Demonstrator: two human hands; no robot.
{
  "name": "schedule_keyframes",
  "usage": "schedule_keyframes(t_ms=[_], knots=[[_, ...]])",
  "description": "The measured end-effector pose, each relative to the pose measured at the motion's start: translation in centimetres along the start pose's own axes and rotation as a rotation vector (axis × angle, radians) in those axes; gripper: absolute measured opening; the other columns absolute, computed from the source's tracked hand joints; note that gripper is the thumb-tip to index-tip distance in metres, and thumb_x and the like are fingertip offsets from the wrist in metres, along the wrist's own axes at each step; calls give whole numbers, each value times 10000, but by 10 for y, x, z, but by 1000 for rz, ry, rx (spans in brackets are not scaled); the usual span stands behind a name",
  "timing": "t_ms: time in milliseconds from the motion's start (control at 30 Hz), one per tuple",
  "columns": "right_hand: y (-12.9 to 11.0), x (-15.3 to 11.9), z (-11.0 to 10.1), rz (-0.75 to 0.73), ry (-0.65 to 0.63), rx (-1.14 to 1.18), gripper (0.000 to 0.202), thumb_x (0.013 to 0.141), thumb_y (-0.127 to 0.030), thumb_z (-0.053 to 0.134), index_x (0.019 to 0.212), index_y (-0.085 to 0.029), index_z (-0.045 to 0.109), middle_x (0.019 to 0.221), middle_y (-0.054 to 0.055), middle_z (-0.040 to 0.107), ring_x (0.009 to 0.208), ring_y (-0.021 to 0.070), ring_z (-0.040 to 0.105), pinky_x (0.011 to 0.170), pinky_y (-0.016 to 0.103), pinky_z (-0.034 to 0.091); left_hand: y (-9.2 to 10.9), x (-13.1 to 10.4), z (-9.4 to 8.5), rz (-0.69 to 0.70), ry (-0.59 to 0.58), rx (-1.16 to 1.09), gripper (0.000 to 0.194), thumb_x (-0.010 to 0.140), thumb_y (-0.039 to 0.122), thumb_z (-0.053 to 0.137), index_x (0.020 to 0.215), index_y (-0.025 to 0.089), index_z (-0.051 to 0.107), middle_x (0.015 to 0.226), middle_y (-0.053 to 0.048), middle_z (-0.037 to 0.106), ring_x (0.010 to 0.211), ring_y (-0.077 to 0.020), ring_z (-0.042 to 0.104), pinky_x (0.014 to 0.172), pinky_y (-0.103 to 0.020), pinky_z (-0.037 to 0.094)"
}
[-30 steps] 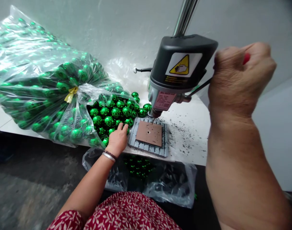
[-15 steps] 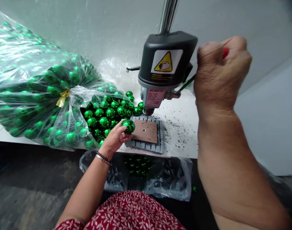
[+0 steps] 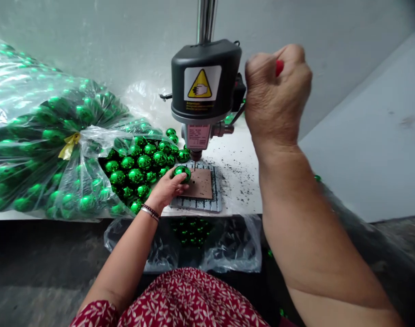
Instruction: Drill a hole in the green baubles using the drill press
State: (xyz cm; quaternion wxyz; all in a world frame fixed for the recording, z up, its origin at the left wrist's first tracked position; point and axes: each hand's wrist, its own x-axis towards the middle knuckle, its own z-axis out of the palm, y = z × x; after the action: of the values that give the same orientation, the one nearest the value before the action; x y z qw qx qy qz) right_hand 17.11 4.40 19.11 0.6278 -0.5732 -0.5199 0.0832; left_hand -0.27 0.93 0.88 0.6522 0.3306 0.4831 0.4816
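A shiny green ball (image 3: 182, 173) is in the fingers of my left hand (image 3: 165, 188), over the left part of a brown board (image 3: 202, 184). The board lies on the slotted grey base plate (image 3: 217, 205) of a drill press (image 3: 205, 72). Just right of the ball, the thin drill bit (image 3: 195, 166) points down; I cannot tell whether they touch. My right hand (image 3: 279, 93) is wrapped round the drill press lever (image 3: 239, 113), whose red tip shows between the fingers.
A big clear plastic bag (image 3: 54, 131) of green balls, with a yellow tie (image 3: 69, 145), lies open on the left. Dark shavings (image 3: 233, 177) litter the white table (image 3: 251, 200). Below the table edge, another clear bag (image 3: 234, 254) holds more green balls.
My left hand has brought the green ball closer to the drill bit, further over the board. My right hand stays on the lever. The whole view has shifted, so the drill press appears further left.
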Motion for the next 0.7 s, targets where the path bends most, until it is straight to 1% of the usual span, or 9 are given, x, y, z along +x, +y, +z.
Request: schedule_keyframes(t_ms=[100,200,233,300,367,433,500,567,700], knots=[[0,0,-1,4,-24,0,351,872,-287,479,631,-175,250,611,-50,274,613,34,218,692,222,248,0,3,7,17,-27,137,449,699,251,734,1108,198,557,825,14,616,513,-51,580,424,-142,369],[0,0,-2,-7,-45,-23,339,880,-304,452,644,-177,246,618,-55,270,616,30,217,700,212,253,-1,3,8,37,18,369,487,710,287,709,1162,197,555,790,14,620,496,-61,548,456,-176,406],[0,0,-2,-15,-47,-34,337,883,-310,441,646,-178,241,620,-58,267,617,27,214,702,208,252,0,3,7,75,51,484,480,708,307,709,1155,196,573,792,8,630,506,-70,548,479,-192,426],[0,1,-2,-28,-43,-47,341,885,-309,433,645,-177,230,620,-61,261,618,24,208,698,200,244,1,1,3,195,114,710,455,676,338,736,1096,198,631,830,-8,660,588,-99,580,547,-212,460],[1,2,-1,-31,-31,-31,344,883,-307,438,645,-174,228,615,-64,249,616,22,203,690,194,230,2,0,-1,280,136,820,439,650,356,755,1052,202,665,894,-22,684,694,-128,609,604,-215,474],[1,2,0,-30,-27,2,342,877,-307,446,650,-168,231,615,-65,237,615,20,199,684,189,218,1,1,-3,253,118,768,437,683,384,722,1072,197,657,918,-29,686,696,-131,613,599,-217,479],[1,2,0,-25,-32,11,339,875,-310,441,653,-164,230,617,-65,226,616,17,192,682,182,209,-2,2,-3,188,91,657,435,732,407,668,1103,182,635,899,-33,676,618,-111,598,540,-212,466],[0,1,0,-19,-44,-12,342,878,-309,433,653,-164,219,623,-64,219,621,15,186,683,177,204,-4,4,0,166,85,594,432,742,409,656,1099,167,626,871,-32,662,578,-96,586,498,-196,443],[-1,0,-2,-35,-62,-58,344,897,-332,394,662,-168,203,634,-63,219,634,13,187,686,174,200,-5,8,4,183,104,627,429,733,395,667,1097,173,626,837,-20,652,563,-89,585,475,-181,421]])
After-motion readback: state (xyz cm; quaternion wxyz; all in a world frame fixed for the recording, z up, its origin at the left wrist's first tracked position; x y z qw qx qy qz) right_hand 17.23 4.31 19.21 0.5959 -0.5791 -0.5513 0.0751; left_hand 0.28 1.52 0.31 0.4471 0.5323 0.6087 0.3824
